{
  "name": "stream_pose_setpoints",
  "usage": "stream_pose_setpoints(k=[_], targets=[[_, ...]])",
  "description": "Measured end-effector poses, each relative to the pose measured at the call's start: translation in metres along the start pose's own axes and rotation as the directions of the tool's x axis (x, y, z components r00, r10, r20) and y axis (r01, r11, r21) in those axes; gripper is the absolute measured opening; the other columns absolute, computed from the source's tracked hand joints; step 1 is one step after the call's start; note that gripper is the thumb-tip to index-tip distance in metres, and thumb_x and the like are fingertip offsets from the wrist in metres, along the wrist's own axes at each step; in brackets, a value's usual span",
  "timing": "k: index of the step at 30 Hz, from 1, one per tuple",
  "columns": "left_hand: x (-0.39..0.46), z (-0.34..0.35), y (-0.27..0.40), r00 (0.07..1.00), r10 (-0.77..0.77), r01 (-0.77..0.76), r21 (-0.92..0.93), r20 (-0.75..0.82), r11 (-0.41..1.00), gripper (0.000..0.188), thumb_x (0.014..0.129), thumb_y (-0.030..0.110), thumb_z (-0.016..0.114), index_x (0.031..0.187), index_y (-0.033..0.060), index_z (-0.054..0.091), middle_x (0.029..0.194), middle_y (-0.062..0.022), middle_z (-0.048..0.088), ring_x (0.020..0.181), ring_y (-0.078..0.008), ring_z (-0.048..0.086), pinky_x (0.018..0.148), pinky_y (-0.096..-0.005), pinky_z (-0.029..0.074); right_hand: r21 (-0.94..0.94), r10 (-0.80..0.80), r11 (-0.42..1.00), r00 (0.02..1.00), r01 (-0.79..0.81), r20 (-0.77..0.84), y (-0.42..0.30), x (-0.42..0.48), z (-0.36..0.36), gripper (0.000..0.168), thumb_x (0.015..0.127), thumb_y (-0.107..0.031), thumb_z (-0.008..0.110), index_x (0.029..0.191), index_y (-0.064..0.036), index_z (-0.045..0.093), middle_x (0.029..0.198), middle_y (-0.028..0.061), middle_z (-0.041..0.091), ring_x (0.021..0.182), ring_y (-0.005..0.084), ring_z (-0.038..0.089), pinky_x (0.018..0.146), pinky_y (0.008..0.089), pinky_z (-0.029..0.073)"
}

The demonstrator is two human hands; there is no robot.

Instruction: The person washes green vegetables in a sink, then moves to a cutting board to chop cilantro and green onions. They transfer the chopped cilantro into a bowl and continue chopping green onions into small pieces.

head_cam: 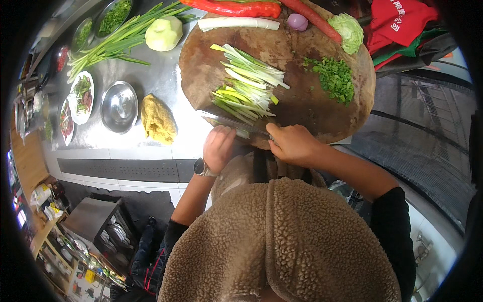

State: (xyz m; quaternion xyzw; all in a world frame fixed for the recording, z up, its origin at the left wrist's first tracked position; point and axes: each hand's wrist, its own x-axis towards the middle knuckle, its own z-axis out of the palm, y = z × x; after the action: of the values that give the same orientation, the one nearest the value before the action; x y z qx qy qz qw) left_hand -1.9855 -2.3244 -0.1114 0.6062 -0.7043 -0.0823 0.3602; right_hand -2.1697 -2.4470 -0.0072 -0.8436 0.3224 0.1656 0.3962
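Observation:
My right hand [296, 144] grips the handle of a kitchen knife [249, 126] at the near edge of a round wooden chopping board [298, 102]. The blade points left. My left hand [219, 147], with a watch on the wrist, has its fingers curled against the near side of the blade; what lies under them is hidden. A pale piece of scallion [242, 133] shows beside those fingertips. Beyond the blade lie cut scallion strips [256, 70] in two loose bunches. Chopped green leaves [336, 79] form a pile on the board's right side.
A white leek stalk [237, 24], red pepper [234, 8], carrot [315, 19], purple onion [297, 22] and lettuce head [346, 33] line the board's far side. Leftward are a peeled kohlrabi-like vegetable [163, 33], yellow cloth [156, 119], steel bowl [119, 107] and filled plate [82, 102].

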Motion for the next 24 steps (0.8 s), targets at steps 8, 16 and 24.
stream_pose_setpoints(k=[8,16,24], targets=[[-0.004,0.003,0.0,0.999,0.021,-0.022,-0.026,-0.046,0.999,0.03,0.062,-0.002,0.058,0.093,-0.001,0.06,0.093,-0.0117,0.055,0.088,-0.0297,0.056,0.074,-0.0377,0.047,0.038,0.073,0.996,0.995,-0.076,0.065,-0.006,-0.001,-0.002,0.018,0.082,-0.018,0.047,0.088,-0.002,0.042,0.069,0.0217,0.058,0.069,0.0416,0.056,0.062,0.0513,0.042],[-0.001,0.002,0.007,0.998,0.001,-0.003,-0.027,-0.061,1.0,0.024,0.064,-0.003,0.059,0.088,0.0,0.059,0.089,-0.0118,0.056,0.085,-0.0301,0.056,0.072,-0.0367,0.048,0.093,0.021,0.996,0.994,-0.011,-0.104,0.0,0.008,0.023,0.022,0.082,-0.02,0.052,0.089,-0.001,0.043,0.063,0.0227,0.054,0.062,0.0424,0.054,0.056,0.0496,0.04],[-0.022,-0.014,0.036,0.636,-0.694,0.512,-0.488,-0.338,0.707,0.006,0.081,-0.004,0.057,0.085,0.0015,0.056,0.082,-0.0075,0.06,0.074,-0.0171,0.058,0.066,-0.0259,0.045,0.169,-0.003,0.984,0.943,0.063,-0.334,0.038,0.007,-0.007,0.031,0.079,-0.021,0.056,0.099,0.002,0.048,0.068,0.0252,0.056,0.066,0.0415,0.057,0.056,0.0471,0.044]])
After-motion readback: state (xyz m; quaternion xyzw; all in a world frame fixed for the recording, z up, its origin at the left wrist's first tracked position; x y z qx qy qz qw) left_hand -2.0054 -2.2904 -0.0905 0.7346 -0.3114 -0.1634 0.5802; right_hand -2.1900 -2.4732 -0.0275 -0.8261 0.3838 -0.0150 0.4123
